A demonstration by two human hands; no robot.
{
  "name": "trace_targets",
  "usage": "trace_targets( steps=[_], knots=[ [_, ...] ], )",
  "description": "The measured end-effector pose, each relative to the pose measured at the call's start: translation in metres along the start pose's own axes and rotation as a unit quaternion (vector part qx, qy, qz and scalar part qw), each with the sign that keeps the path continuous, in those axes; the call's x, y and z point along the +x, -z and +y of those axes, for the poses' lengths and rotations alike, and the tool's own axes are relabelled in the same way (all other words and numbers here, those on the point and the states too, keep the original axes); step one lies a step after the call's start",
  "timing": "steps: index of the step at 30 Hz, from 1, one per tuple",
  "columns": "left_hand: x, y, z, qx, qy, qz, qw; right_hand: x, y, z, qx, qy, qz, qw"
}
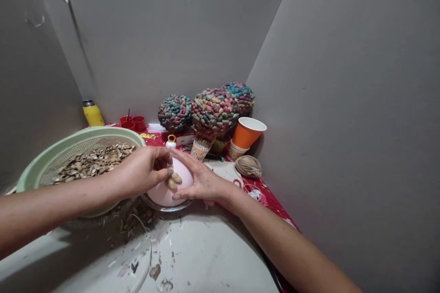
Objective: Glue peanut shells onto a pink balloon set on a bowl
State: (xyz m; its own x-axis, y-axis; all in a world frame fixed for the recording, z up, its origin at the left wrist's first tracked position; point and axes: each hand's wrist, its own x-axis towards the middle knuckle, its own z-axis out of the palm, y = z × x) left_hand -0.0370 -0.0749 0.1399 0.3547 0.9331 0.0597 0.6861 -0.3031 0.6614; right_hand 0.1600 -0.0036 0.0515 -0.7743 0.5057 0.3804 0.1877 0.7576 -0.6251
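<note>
A smooth pale pink dome that looks like a balloon [184, 171] rests in a shallow metal dish [168, 209]. A few peanut shells [173, 182] sit on its upper surface. My left hand [153, 169] reaches over from the left, thumb and fingers pinched together at the shells; one shell appears to be between the tips, partly hidden. On the dome's right side lies my right hand [201, 178], thumb and fingers spread around it, steadying it, with no object in its grasp.
Left stands a green colander [27, 174] full of peanut shells. Behind are several shell-covered coloured balls [174, 113], an orange paper cup [246, 132], red cups [138, 123] and a yellow bottle [93, 114]. Twine [248, 166] lies right. Shell scraps and a white cord [148, 247] lie in front.
</note>
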Motion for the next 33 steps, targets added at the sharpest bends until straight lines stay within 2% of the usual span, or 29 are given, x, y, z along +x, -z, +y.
trace_targets(
  steps=[3,8,13,20,23,25,27,29,33],
  knots=[
    [0.001,0.0,0.002,0.044,0.001,0.004,0.999,0.0,0.0,0.0,-0.002,-0.003,-0.001,1.0],
    [0.0,-0.001,0.001,0.054,-0.015,-0.016,0.998,0.0,0.0,-0.001,-0.003,-0.001,-0.005,1.0],
    [-0.003,-0.002,-0.006,0.076,-0.036,0.021,0.996,0.0,0.0,-0.001,-0.002,0.0,-0.01,1.0],
    [-0.008,0.0,-0.007,0.036,-0.051,0.025,0.998,0.0,-0.001,0.0,-0.011,0.008,-0.009,1.0],
    [-0.01,0.004,-0.009,0.031,-0.048,0.077,0.995,-0.001,0.0,0.0,-0.01,0.003,-0.008,1.0],
    [-0.01,0.005,-0.014,0.033,-0.041,0.126,0.991,-0.001,0.0,0.0,-0.007,0.006,-0.006,1.0],
    [-0.008,0.005,-0.022,0.023,-0.03,0.149,0.988,-0.002,-0.001,0.0,-0.005,0.004,-0.007,1.0],
    [-0.003,0.002,-0.03,0.002,-0.015,0.126,0.992,-0.002,-0.001,0.0,-0.001,0.001,-0.011,1.0],
    [0.009,-0.005,-0.038,-0.041,-0.009,0.032,0.999,-0.006,0.001,0.0,-0.008,0.011,-0.01,1.0]
  ],
)
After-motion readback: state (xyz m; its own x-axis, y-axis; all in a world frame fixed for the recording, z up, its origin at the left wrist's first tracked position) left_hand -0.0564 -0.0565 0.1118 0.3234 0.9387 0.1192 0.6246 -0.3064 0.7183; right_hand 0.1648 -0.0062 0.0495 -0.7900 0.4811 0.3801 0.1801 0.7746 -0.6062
